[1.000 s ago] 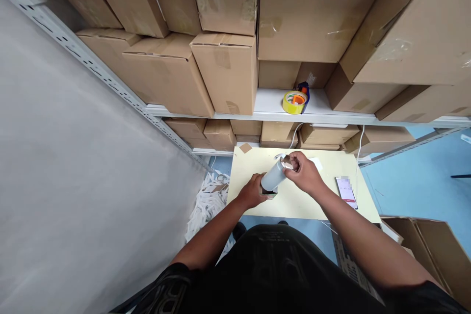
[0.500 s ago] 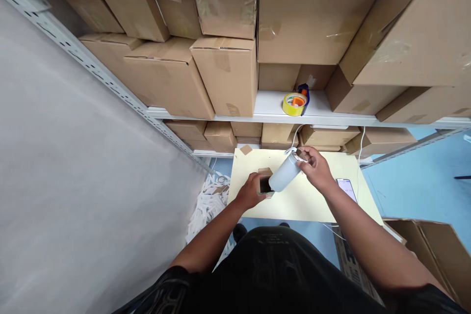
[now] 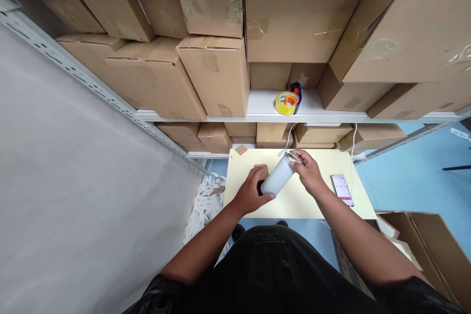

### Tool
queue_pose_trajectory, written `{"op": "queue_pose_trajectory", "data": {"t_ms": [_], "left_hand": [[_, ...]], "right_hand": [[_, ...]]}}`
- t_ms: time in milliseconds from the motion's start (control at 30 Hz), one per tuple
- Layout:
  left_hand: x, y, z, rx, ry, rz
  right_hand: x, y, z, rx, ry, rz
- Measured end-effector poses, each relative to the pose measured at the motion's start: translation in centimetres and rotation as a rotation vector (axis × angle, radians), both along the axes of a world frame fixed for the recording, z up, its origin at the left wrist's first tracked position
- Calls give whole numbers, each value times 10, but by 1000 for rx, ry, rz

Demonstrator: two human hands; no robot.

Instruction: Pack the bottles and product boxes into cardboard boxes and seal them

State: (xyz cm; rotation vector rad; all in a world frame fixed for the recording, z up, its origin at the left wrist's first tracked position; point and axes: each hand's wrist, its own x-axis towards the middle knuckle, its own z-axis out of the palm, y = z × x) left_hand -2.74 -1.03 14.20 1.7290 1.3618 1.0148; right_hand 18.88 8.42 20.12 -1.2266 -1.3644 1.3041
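A white cylindrical tumbler (image 3: pixel 278 178) lies tilted over a small pale-yellow table (image 3: pixel 312 203). My right hand (image 3: pixel 308 171) is closed round its upper end. Its lower end goes into a small open brown carton (image 3: pixel 262 172). My left hand (image 3: pixel 252 191) is wrapped round that carton and touches the tumbler's base.
A phone (image 3: pixel 342 190) with a lit screen lies on the table's right side. A yellow tape dispenser (image 3: pixel 287 102) sits on the white shelf behind, among stacked cardboard boxes (image 3: pixel 301 14). White paper strips (image 3: pixel 206 201) litter the blue floor at left. An open carton (image 3: pixel 423 250) stands at right.
The tumbler came part way out of the carton half a second ago, then its base went back down into it. My left hand shifted up against the tumbler's base.
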Motion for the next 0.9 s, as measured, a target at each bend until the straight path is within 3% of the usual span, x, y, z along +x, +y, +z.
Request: {"op": "queue_pose_trajectory", "data": {"t_ms": [100, 167, 267, 367, 433, 567, 633, 800, 900], "left_hand": [[17, 5, 16, -141, -153, 66], [22, 6, 20, -226, -358, 62], [19, 3, 22, -397, -739, -91], [19, -1, 21, -574, -990, -221], [23, -2, 20, -578, -1003, -203], [35, -1, 20, -399, -818, 61], [36, -2, 23, -358, -826, 120], [31, -6, 28, -527, -1022, -74], [33, -6, 26, -525, -1015, -104]], "right_hand": [[-15, -5, 2, -8, 48, 55], [-21, -10, 5, -2, 99, 144], [-23, -18, 11, -118, 191, 289], [-27, -20, 14, -252, 268, 322], [-33, -18, 15, -244, 299, 243], [-43, -14, 12, -129, 305, 5], [-43, -16, 10, -128, 320, 3], [-35, -28, 9, -296, 345, 283], [-35, -29, 8, -247, 262, 206]]}}
